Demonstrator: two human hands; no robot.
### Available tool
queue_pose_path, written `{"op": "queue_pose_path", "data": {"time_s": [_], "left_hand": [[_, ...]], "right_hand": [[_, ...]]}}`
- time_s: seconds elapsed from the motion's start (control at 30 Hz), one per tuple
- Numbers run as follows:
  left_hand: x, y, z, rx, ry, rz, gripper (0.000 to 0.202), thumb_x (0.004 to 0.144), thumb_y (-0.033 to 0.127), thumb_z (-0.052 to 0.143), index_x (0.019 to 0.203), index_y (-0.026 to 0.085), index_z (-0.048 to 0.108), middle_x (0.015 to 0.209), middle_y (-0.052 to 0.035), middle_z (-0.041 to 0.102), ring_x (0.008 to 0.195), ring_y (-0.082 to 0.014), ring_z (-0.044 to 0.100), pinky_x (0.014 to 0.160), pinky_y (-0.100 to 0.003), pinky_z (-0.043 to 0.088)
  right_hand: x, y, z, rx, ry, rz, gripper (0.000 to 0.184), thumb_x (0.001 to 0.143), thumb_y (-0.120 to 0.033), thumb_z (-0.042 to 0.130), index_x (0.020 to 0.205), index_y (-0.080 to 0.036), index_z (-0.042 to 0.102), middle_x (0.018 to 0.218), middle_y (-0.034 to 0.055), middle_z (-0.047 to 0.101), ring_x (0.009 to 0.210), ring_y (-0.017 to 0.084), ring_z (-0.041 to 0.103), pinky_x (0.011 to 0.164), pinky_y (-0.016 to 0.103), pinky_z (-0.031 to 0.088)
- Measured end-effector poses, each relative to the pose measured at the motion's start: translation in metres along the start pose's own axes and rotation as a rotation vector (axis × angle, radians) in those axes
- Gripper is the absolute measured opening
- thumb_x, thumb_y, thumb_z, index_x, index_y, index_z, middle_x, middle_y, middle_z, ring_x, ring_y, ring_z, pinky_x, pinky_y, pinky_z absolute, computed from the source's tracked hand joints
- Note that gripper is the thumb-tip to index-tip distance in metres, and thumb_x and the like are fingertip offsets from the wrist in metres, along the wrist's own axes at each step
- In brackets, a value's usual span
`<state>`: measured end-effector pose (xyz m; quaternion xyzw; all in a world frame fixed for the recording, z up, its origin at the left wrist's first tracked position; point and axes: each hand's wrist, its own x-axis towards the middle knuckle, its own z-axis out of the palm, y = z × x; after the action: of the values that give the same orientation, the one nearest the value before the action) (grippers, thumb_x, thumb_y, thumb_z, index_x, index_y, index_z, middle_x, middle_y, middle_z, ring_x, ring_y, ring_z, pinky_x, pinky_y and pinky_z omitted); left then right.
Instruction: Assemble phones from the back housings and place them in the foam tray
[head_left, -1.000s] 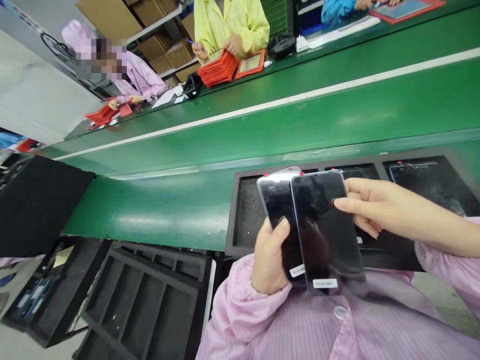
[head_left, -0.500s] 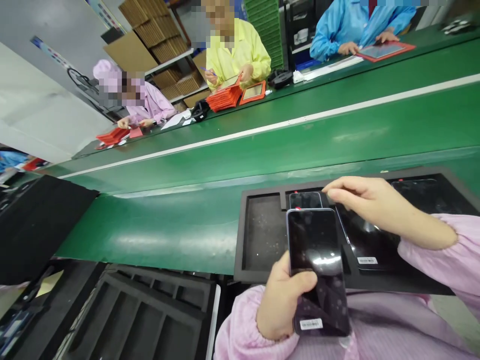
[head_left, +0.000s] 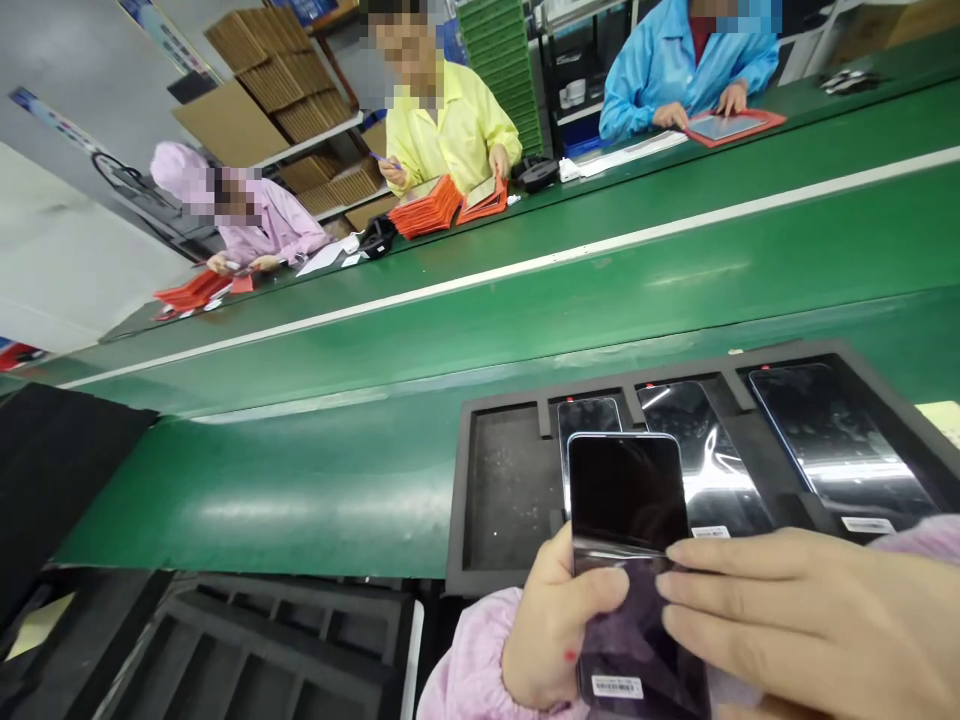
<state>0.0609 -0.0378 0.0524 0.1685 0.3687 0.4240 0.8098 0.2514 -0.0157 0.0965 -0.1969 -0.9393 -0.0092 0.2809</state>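
A black-screened smartphone (head_left: 626, 490) lies upright in my left hand (head_left: 551, 620), whose thumb presses on the left side of the screen. A clear screen film (head_left: 637, 610) is folded down from the top, with its crease across the middle of the screen. A small red tab shows over my left hand, and a white barcode label (head_left: 617, 687) sits low on the phone. Over the phone's right edge, my right hand (head_left: 802, 610) reaches across with straight fingers at the film. Its thumb and pinch are hidden below the frame's edge; the hand seems to hold the film.
A black foam tray (head_left: 465, 480) beyond my hands holds several phones, and its left slot shows bare foam. Stacked foam trays (head_left: 285, 620) lie at lower left. Across the green bench (head_left: 300, 450), several co-workers handle orange-red sleeves (head_left: 424, 207).
My right hand has come down from above the tray to the phone's right side. The film's crease now crosses mid-screen, and the red tab has moved from the phone's top to beside my left hand.
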Motion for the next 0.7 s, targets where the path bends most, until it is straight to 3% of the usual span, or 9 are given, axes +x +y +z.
{"op": "queue_pose_path", "data": {"time_s": [0.07, 0.17, 0.27, 0.4, 0.47, 0.6, 0.7], "left_hand": [[0.003, 0.005, 0.006, 0.02, 0.047, 0.029, 0.024, 0.058, 0.028, 0.082, 0.071, 0.012, 0.069, 0.063, -0.0027, 0.063, 0.061, -0.0128, 0.056, 0.06, -0.023, 0.043], [0.01, 0.008, 0.014, -0.028, 0.088, 0.061, 0.025, 0.065, 0.034, 0.077, 0.071, 0.011, 0.069, 0.065, -0.0035, 0.065, 0.064, -0.0152, 0.06, 0.064, -0.025, 0.045], [0.016, 0.009, 0.018, -0.157, 0.097, 0.007, 0.026, 0.061, 0.034, 0.077, 0.075, 0.013, 0.068, 0.066, -0.0037, 0.066, 0.072, -0.0215, 0.064, 0.071, -0.031, 0.048], [0.019, 0.008, 0.02, -0.187, 0.091, 0.021, 0.024, 0.065, 0.032, 0.072, 0.077, 0.013, 0.066, 0.076, -0.0069, 0.069, 0.091, -0.0292, 0.065, 0.085, -0.04, 0.048], [0.019, 0.007, 0.021, -0.182, 0.101, 0.04, 0.022, 0.065, 0.031, 0.07, 0.078, 0.013, 0.065, 0.08, -0.0074, 0.069, 0.094, -0.0295, 0.064, 0.087, -0.04, 0.047], [0.015, 0.004, 0.025, -0.156, 0.148, 0.005, 0.021, 0.067, 0.028, 0.066, 0.082, 0.012, 0.067, 0.078, -0.0055, 0.07, 0.086, -0.025, 0.065, 0.082, -0.035, 0.049], [0.008, 0.01, 0.019, -0.101, 0.182, 0.08, 0.016, 0.073, 0.027, 0.063, 0.08, 0.013, 0.067, 0.072, -0.0028, 0.068, 0.077, -0.0207, 0.065, 0.079, -0.032, 0.049]], "right_hand": [[0.01, 0.004, -0.008, 0.07, -0.102, -0.181, 0.044, 0.095, -0.018, 0.029, 0.085, -0.031, 0.069, 0.099, -0.0088, 0.069, 0.096, 0.008, 0.062, 0.096, 0.016, 0.046], [0.019, 0.021, -0.013, 0.086, -0.181, -0.248, 0.052, 0.096, -0.009, 0.02, 0.096, -0.024, 0.07, 0.121, -0.0034, 0.06, 0.121, 0.012, 0.048, 0.105, 0.024, 0.039], [0.014, 0.041, -0.005, 0.026, -0.155, -0.202, 0.042, 0.097, -0.01, 0.027, 0.094, -0.016, 0.069, 0.127, 0.0065, 0.055, 0.122, 0.022, 0.047, 0.096, 0.034, 0.047], [0.008, 0.056, 0.012, -0.057, -0.016, -0.047, 0.032, 0.096, -0.026, 0.043, 0.071, -0.018, 0.061, 0.107, 0.0076, 0.063, 0.098, 0.027, 0.057, 0.074, 0.043, 0.047], [0.01, 0.059, 0.019, -0.08, 0.012, 0.062, 0.032, 0.094, -0.026, 0.045, 0.065, -0.018, 0.055, 0.096, 0.0082, 0.064, 0.09, 0.027, 0.057, 0.07, 0.043, 0.045], [0.015, 0.06, 0.025, -0.079, 0.005, 0.164, 0.031, 0.093, -0.022, 0.044, 0.063, -0.019, 0.05, 0.091, 0.0091, 0.063, 0.086, 0.028, 0.057, 0.069, 0.045, 0.045], [0.001, 0.054, 0.016, -0.055, 0.02, 0.192, 0.024, 0.096, -0.028, 0.039, 0.079, -0.02, 0.054, 0.096, 0.0103, 0.06, 0.087, 0.027, 0.058, 0.068, 0.043, 0.047]]}}
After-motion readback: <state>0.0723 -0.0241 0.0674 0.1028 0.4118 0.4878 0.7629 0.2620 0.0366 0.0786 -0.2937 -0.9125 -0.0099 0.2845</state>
